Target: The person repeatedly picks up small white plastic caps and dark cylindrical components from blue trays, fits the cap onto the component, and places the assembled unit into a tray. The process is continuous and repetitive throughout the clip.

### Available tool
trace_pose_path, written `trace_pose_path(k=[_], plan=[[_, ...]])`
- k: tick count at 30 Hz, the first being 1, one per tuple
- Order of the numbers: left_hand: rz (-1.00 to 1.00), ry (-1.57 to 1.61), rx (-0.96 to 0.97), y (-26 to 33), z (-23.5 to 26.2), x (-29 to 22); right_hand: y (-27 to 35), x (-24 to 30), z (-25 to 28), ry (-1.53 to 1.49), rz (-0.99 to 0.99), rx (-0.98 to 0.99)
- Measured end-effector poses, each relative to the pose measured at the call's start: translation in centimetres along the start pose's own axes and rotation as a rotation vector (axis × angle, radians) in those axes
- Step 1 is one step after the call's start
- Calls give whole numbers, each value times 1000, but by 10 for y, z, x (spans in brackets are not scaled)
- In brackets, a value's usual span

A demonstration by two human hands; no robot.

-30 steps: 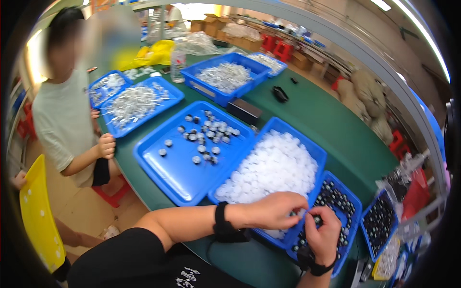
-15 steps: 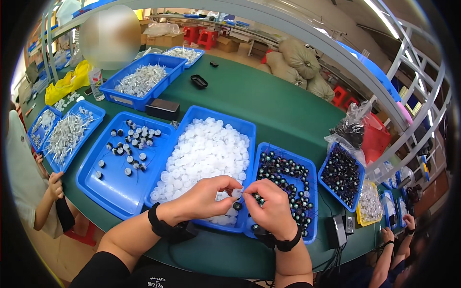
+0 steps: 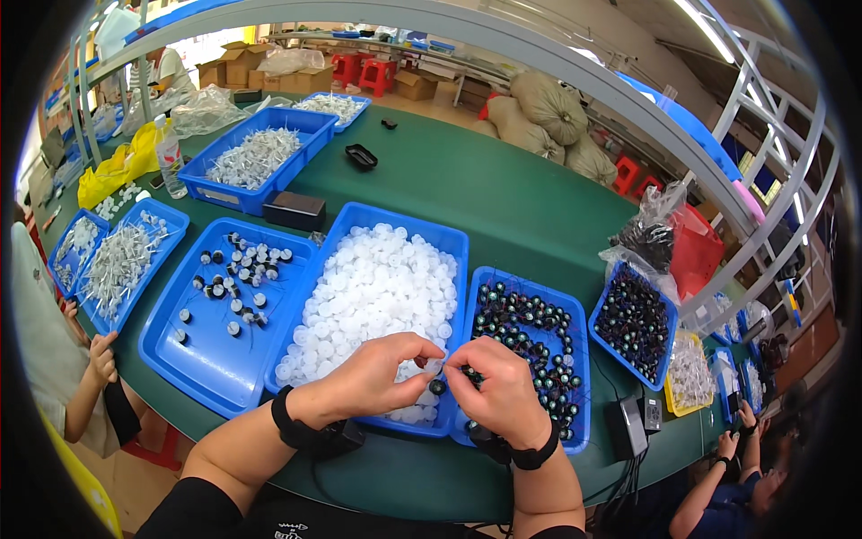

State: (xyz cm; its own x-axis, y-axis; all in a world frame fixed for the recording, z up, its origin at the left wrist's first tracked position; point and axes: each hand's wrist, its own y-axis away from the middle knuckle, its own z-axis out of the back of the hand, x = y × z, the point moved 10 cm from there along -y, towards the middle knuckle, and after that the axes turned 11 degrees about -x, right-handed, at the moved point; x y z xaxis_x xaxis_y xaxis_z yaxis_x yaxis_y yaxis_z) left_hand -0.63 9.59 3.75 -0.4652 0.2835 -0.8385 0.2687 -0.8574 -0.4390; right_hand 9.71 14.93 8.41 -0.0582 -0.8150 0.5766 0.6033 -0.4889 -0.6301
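Clear cap (image 3: 434, 366): between both hands' fingertips; too small for me to read its facing or long axis.
Left hand (image 3: 370, 377): thumb and forefinger curled, pinching it.
Right hand (image 3: 503, 386): fingertips drawn together beside it; I can't tell whether they grip.
Blue tray (image 3: 449, 238): beneath the left.

Black short-sleeved top (image 3: 193, 510) with small white print (image 3: 290, 532), black left wristband (image 3: 285, 420) and black right wristband (image 3: 539, 451)

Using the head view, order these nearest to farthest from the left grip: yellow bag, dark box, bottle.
1. Dark box: ahead and left of the left grip.
2. Bottle: farther left, beyond the box.
3. Yellow bag: left of the bottle.
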Motion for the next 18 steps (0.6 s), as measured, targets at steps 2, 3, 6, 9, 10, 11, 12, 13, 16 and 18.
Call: trace_pose_path(k=[2, 3, 6, 9, 10, 11, 12, 13, 16, 18], plan=[[-46, -29, -12, 0, 1, -4, 0, 0, -1, 1, 10, -2], [-69, -43, -19, -1, 1, -6, 0, 1, 0, -2, 19, -10], [-129, -55, -31, 0, 1, -10, 1, 1, 0, -5, 40, -28], [-169, -64, -45, 0, 2, -14, 1, 1, 0, 7, 39, -30], [-171, -63, -47, 0, 2, -15, 1, 1, 0, 8, 36, -29], [-174, -62, -49, 0, 2, -15, 1, 0, 0, 10, 34, -29], [-177, -61, -51, 0, 2, -15, 1, 0, 0, 14, 41, -29], [-176, -58, -48, 0, 2, -15, 2, 0, 0, 17, 48, -29], [-165, -56, -39, 0, 1, -15, 2, 0, 0, 21, 44, -22], [-153, -61, -29, 0, 1, -15, 2, 0, 0, 24, 39, -20]])
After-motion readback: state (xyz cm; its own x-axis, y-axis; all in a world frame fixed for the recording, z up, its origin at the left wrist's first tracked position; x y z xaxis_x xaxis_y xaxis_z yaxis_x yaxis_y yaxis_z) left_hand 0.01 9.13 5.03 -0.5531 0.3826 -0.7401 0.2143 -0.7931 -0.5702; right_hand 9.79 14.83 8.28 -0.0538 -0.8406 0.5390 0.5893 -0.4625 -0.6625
